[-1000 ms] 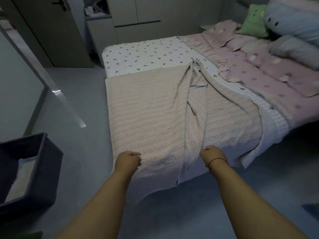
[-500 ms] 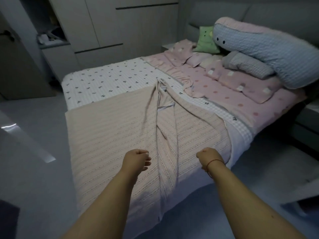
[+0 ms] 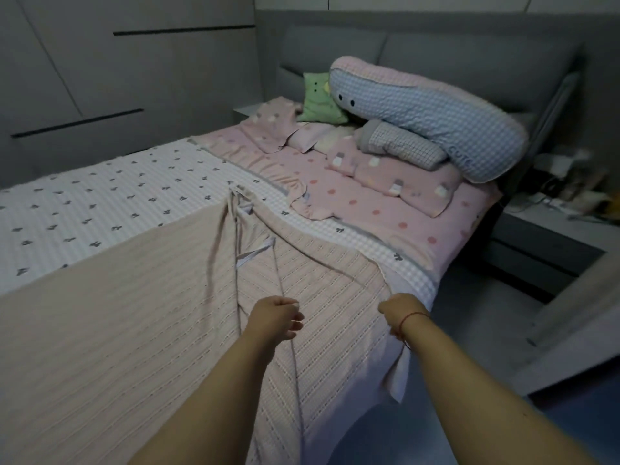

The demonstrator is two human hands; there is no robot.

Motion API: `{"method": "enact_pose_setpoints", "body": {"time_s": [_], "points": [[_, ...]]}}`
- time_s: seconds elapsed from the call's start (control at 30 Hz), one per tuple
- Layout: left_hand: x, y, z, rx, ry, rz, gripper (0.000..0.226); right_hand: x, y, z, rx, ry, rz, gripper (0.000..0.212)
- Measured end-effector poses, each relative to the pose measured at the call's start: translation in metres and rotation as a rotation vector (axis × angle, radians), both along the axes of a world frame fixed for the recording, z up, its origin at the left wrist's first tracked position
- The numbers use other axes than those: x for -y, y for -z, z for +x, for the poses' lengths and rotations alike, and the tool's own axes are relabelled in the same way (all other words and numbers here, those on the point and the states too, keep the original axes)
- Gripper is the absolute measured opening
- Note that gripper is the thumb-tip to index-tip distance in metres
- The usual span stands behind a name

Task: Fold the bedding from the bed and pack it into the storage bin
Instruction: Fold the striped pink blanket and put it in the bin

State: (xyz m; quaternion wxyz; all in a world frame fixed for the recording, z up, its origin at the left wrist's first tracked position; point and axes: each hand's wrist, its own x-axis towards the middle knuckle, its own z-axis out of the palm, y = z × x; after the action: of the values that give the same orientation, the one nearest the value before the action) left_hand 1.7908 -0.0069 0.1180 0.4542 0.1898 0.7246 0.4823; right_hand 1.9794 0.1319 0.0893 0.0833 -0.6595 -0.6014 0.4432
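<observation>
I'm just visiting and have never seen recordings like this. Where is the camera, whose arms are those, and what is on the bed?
There is no machine here: a person wears a wide-angle camera on the head, so you look forward and down along their bare arms. The left hand has curled fingers over a raised fold of the beige striped woven blanket; whether it truly has a grip on it is hard to tell. The right hand, with a red string at the wrist, grips that blanket's edge at the bed's corner. Underneath lies a white sheet with small dark sprigs. Further back are a pink dotted quilt, a long blue checked bolster with eyes and a green plush toy. No storage bin shows.
</observation>
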Motion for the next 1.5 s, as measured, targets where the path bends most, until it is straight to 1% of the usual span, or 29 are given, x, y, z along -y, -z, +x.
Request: {"method": "enact_pose_setpoints", "body": {"time_s": [0.17, 0.3, 0.4, 0.57, 0.7, 0.77, 0.87, 0.93, 1.0, 1.07, 1.13, 1.17, 1.2, 1.27, 1.37, 1.43, 1.5], "points": [[-0.075, 0.002, -0.023, -0.022, 0.070, -0.001, 0.009, -0.062, 0.010, -0.019, -0.023, 0.053, -0.032, 0.025], [-0.127, 0.014, -0.026, -0.001, 0.107, -0.024, 0.010, -0.109, 0.027, -0.017, 0.025, 0.070, -0.056, 0.025], [-0.165, 0.031, -0.028, 0.008, 0.130, -0.062, 0.011, -0.151, 0.048, -0.015, 0.094, 0.038, -0.045, 0.021], [-0.233, 0.067, -0.035, 0.012, 0.097, -0.131, 0.012, -0.230, 0.088, -0.023, 0.232, -0.082, -0.088, 0.038], [-0.286, 0.100, -0.031, 0.013, 0.072, -0.163, 0.012, -0.283, 0.127, -0.035, 0.279, -0.177, -0.151, 0.047], [-0.315, 0.121, -0.024, 0.036, 0.087, -0.191, 0.018, -0.314, 0.149, -0.042, 0.320, -0.231, -0.177, 0.049], [-0.343, 0.140, -0.016, 0.116, 0.075, -0.241, 0.046, -0.343, 0.175, -0.051, 0.352, -0.275, -0.201, 0.049], [-0.359, 0.155, -0.013, 0.147, 0.063, -0.277, 0.053, -0.362, 0.192, -0.057, 0.379, -0.297, -0.198, 0.049], [-0.369, 0.166, -0.012, 0.170, 0.060, -0.294, 0.047, -0.375, 0.205, -0.061, 0.401, -0.311, -0.177, 0.055], [-0.378, 0.176, -0.010, 0.200, 0.038, -0.294, 0.029, -0.385, 0.215, -0.067, 0.416, -0.339, -0.142, 0.070], [-0.383, 0.183, -0.008, 0.183, 0.014, -0.303, 0.025, -0.389, 0.222, -0.075, 0.452, -0.386, -0.113, 0.084], [-0.384, 0.187, -0.009, 0.172, 0.006, -0.317, 0.026, -0.391, 0.224, -0.080, 0.484, -0.422, -0.106, 0.085], [-0.384, 0.190, -0.009, 0.159, 0.010, -0.333, 0.026, -0.394, 0.227, -0.084, 0.501, -0.453, -0.118, 0.079], [-0.380, 0.196, -0.011, 0.109, 0.024, -0.348, 0.031, -0.403, 0.231, -0.086, 0.510, -0.491, -0.183, 0.060], [-0.371, 0.206, -0.018, 0.069, -0.014, -0.379, 0.046, -0.414, 0.238, -0.063, 0.553, -0.398, -0.240, 0.056], [-0.363, 0.208, -0.022, 0.062, -0.037, -0.397, 0.049, -0.409, 0.239, -0.047, 0.567, -0.324, -0.204, 0.052], [-0.354, 0.207, -0.027, 0.040, -0.049, -0.423, 0.050, -0.401, 0.242, -0.044, 0.582, -0.324, -0.185, 0.047]]}}
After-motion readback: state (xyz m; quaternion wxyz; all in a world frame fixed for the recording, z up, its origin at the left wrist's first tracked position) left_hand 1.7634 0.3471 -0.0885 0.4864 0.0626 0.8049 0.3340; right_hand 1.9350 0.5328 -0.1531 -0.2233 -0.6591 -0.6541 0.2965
